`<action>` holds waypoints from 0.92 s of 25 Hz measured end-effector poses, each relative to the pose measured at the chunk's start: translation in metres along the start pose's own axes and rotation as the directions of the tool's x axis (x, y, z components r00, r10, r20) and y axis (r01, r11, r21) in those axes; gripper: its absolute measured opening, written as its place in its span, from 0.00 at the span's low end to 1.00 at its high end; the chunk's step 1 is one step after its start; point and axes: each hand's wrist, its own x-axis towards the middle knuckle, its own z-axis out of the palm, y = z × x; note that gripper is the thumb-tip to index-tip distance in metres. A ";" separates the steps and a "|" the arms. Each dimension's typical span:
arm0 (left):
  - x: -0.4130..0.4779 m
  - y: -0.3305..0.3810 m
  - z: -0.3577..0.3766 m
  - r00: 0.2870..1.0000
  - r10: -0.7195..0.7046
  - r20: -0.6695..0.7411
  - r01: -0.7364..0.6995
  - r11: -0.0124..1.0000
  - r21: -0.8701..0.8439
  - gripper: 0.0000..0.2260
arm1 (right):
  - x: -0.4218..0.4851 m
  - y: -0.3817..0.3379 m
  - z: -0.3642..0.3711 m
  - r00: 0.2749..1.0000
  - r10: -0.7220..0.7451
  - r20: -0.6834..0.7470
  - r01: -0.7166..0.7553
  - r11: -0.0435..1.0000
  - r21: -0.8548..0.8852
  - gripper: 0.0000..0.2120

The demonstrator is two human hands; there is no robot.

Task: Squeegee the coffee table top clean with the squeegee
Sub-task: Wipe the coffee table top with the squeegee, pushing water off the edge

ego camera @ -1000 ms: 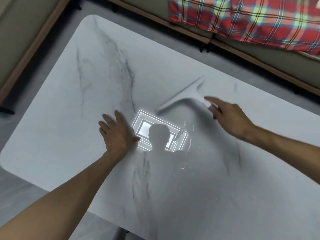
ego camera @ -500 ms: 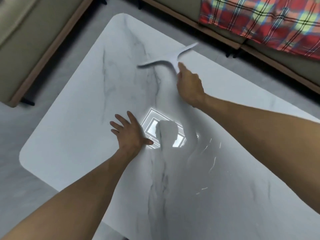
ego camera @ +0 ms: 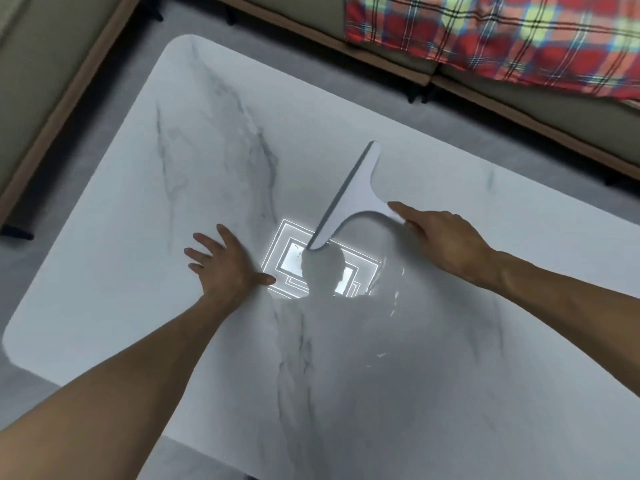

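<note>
A white marble-patterned coffee table fills most of the view. A white T-shaped squeegee lies with its blade on the table's middle, the blade running from far right to near left. My right hand grips its handle, the index finger stretched along it. Flat on the table, left of the blade's near end, rests my left hand with its fingers spread. Thin wet streaks glint on the surface just right of the light's reflection.
A sofa edge with a wooden base runs along the left. Another sofa with a red plaid blanket stands behind the table. Grey floor shows round the table. A ceiling light's reflection glares at the table's middle.
My right hand has pulled the squeegee back from the table's far side toward the middle, and the blade has turned more lengthwise. My left hand has stayed flat in place.
</note>
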 end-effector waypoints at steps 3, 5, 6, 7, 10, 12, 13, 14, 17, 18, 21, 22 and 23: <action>-0.004 0.003 -0.002 1.000 -0.027 0.008 0.027 1.000 0.014 0.64 | -0.063 0.045 0.000 0.991 0.136 0.006 -0.136 0.990 0.020 0.22; -0.013 0.011 -0.003 0.999 -0.032 -0.002 0.032 0.999 -0.003 0.62 | -0.105 0.064 -0.004 0.974 0.225 0.029 -0.226 0.974 0.032 0.21; -0.019 0.020 -0.001 0.999 0.018 -0.028 -0.017 1.000 0.013 0.60 | -0.120 0.070 -0.009 0.968 0.252 0.022 -0.252 0.967 0.022 0.20; -0.027 0.031 0.003 0.993 0.102 -0.050 -0.100 0.994 0.048 0.60 | -0.129 0.074 -0.017 0.963 0.269 0.001 -0.269 0.963 0.021 0.20; -0.050 0.074 0.026 0.948 0.318 -0.015 -0.313 0.939 0.140 0.63 | -0.106 0.071 -0.043 0.947 0.278 -0.161 -0.259 0.957 0.128 0.19; -0.060 0.093 0.043 0.935 0.355 0.018 -0.352 0.919 0.175 0.64 | -0.066 0.063 -0.053 0.916 0.341 -0.212 -0.280 0.921 0.271 0.19; -0.061 0.096 0.050 0.933 0.357 0.035 -0.357 0.913 0.199 0.65 | -0.045 0.059 -0.054 0.893 0.405 -0.196 -0.314 0.874 0.371 0.19; -0.059 0.096 0.056 0.933 0.357 0.044 -0.357 0.906 0.225 0.65 | -0.028 0.055 -0.053 0.868 0.467 -0.169 -0.353 0.819 0.452 0.18; -0.052 0.091 0.061 0.933 0.355 0.058 -0.358 0.899 0.251 0.65 | -0.018 0.047 -0.030 0.825 0.550 -0.132 -0.450 0.779 0.436 0.14; -0.051 0.092 0.060 0.933 0.354 0.060 -0.357 0.898 0.258 0.64 | -0.030 0.044 -0.020 0.834 0.532 -0.145 -0.444 0.804 0.396 0.15; -0.055 0.098 0.054 0.933 0.353 0.070 -0.358 0.897 0.259 0.64 | -0.097 0.043 0.010 0.878 0.465 -0.116 -0.411 0.856 0.314 0.18; -0.057 0.099 0.052 0.933 0.353 0.075 -0.360 0.895 0.264 0.63 | -0.124 0.040 0.017 0.883 0.464 -0.067 -0.424 0.851 0.312 0.19; -0.059 0.099 0.051 0.931 0.357 0.076 -0.364 0.891 0.272 0.63 | -0.149 0.038 0.021 0.882 0.471 -0.010 -0.446 0.841 0.306 0.19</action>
